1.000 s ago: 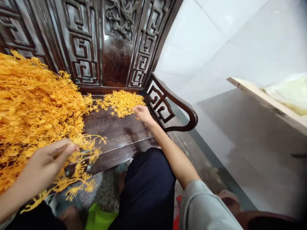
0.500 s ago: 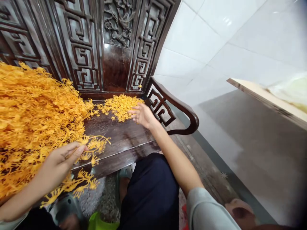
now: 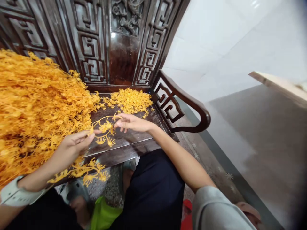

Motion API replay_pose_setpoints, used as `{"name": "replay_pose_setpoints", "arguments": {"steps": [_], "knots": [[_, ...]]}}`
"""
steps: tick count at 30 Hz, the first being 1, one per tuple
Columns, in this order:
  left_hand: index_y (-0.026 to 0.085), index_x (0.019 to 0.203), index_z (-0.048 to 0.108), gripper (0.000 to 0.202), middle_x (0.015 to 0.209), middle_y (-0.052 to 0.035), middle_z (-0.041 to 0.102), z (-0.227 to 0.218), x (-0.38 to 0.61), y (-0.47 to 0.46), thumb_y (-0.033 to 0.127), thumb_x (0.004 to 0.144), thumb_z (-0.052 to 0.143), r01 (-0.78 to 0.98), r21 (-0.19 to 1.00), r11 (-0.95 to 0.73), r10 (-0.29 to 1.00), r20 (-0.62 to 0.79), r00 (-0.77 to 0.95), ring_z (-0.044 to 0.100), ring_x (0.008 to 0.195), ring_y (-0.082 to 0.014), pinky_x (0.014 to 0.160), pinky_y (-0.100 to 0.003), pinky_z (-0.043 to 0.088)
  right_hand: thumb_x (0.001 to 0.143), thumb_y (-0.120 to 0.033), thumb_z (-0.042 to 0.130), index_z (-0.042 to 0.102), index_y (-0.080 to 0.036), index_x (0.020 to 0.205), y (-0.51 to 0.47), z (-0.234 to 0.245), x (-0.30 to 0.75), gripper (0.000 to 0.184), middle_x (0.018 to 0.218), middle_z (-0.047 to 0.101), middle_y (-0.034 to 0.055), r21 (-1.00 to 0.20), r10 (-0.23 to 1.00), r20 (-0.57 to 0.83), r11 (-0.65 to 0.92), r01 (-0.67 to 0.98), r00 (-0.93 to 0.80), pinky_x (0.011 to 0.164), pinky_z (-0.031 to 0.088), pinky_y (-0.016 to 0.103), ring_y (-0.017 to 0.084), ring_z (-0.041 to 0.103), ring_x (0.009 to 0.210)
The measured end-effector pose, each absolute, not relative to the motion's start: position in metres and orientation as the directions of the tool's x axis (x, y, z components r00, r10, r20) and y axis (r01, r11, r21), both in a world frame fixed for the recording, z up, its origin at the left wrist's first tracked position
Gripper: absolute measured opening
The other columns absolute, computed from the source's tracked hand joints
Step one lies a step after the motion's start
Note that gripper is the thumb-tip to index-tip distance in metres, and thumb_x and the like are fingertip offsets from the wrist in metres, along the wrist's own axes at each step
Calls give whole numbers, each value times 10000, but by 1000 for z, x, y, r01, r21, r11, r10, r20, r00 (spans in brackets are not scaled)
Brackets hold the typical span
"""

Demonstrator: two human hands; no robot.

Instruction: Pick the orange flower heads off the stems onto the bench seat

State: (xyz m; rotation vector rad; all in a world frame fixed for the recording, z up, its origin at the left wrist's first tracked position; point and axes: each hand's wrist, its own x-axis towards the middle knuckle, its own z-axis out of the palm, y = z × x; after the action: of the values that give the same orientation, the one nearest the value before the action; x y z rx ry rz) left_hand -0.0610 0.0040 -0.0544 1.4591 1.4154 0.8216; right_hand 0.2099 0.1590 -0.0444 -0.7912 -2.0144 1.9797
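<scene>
A thin orange plastic sprig [image 3: 105,127] with small flower-like tips hangs between my two hands above the dark wooden bench seat [image 3: 124,140]. My left hand [image 3: 74,145] pinches its left end with thumb and forefinger. My right hand [image 3: 130,122] grips the other end with its fingertips. A big heap of the same orange sprigs [image 3: 35,105] covers the left of the seat. A small pile of loose orange pieces [image 3: 130,100] lies at the back right of the seat, just beyond my right hand.
The carved dark bench back [image 3: 115,41] rises behind the piles and a curved armrest [image 3: 184,108] closes the right side. My dark-trousered knee [image 3: 153,188] is against the seat front. Something green [image 3: 103,215] lies on the floor. A pale board [image 3: 278,86] juts in at right.
My right hand came back from the small loose pile and took the free end of the sprig. My left hand lifted the sprig up and to the right.
</scene>
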Motion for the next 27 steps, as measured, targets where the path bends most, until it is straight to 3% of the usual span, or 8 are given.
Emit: {"name": "replay_pose_setpoints", "arguments": {"steps": [2, 4, 8, 11, 14, 18, 22, 27], "knots": [[156, 1470, 644, 593, 600, 82, 285, -52, -59, 4, 562, 1041, 588, 226, 942, 247, 954, -277, 113, 267, 534, -107, 506, -242, 233, 941, -448, 792, 609, -174, 1318, 153, -42, 202, 501, 1043, 761, 58, -981, 497, -190, -71, 178, -847, 694, 569, 218, 100, 680, 781], [140, 1502, 605, 644, 613, 94, 235, -53, -56, 5, 573, 1025, 618, 130, 934, 333, 931, -348, 108, 218, 545, -102, 520, -249, 181, 937, -437, 795, 617, -162, 1283, 147, -40, 195, 477, 975, 763, 47, -988, 488, -152, -108, 113, -860, 700, 562, 225, 92, 668, 737], [117, 1433, 654, 675, 618, 91, 270, -56, -51, 5, 606, 969, 676, 102, 933, 346, 927, -357, 119, 227, 543, -97, 516, -247, 172, 926, -428, 805, 648, -171, 1206, 138, -39, 181, 411, 875, 728, 6, -990, 517, -123, -128, 65, -847, 668, 539, 228, 82, 629, 684], [123, 1358, 692, 642, 632, 85, 281, -57, -50, 4, 624, 957, 682, 82, 941, 329, 930, -338, 146, 225, 548, -93, 510, -243, 175, 935, -412, 799, 679, -162, 1001, 135, -43, 173, 285, 828, 693, -3, -996, 494, -91, -60, 71, -865, 650, 510, 222, 74, 600, 681], [143, 1259, 709, 534, 616, 86, 289, -57, -51, 1, 602, 993, 647, 91, 948, 306, 934, -317, 165, 230, 541, -92, 510, -246, 181, 959, -455, 769, 637, -159, 858, 139, -46, 174, 340, 807, 689, 9, -995, 487, -95, -61, 75, -868, 659, 506, 231, 75, 603, 675], [160, 1035, 693, 428, 601, 80, 299, -53, -53, -1, 576, 1023, 592, 141, 956, 259, 936, -284, 209, 249, 544, -98, 508, -243, 204, 894, -578, 804, 561, -176, 771, 150, -56, 176, 486, 680, 608, -33, -996, 598, -62, -89, 11, -799, 606, 481, 216, 70, 572, 610], [180, 915, 639, 415, 605, 74, 296, -50, -51, -1, 563, 1044, 544, 240, 949, 203, 930, -263, 255, 268, 552, -103, 510, -234, 214, 899, -607, 778, 502, -190, 703, 171, -74, 170, 537, 615, 511, -59, -996, 663, 25, 83, 40, -748, 531, 434, 205, 63, 508, 528], [180, 831, 591, 479, 703, 36, 408, -57, -59, -15, 617, 1026, 568, 191, 958, 213, 927, -260, 270, 336, 606, -104, 542, -237, 276, 1039, -466, 580, 452, -220, 785, 213, -84, 202, 377, 625, 438, -76, -981, 937, 11, 78, 177, -350, 512, 409, 180, 66, 448, 510]]}}
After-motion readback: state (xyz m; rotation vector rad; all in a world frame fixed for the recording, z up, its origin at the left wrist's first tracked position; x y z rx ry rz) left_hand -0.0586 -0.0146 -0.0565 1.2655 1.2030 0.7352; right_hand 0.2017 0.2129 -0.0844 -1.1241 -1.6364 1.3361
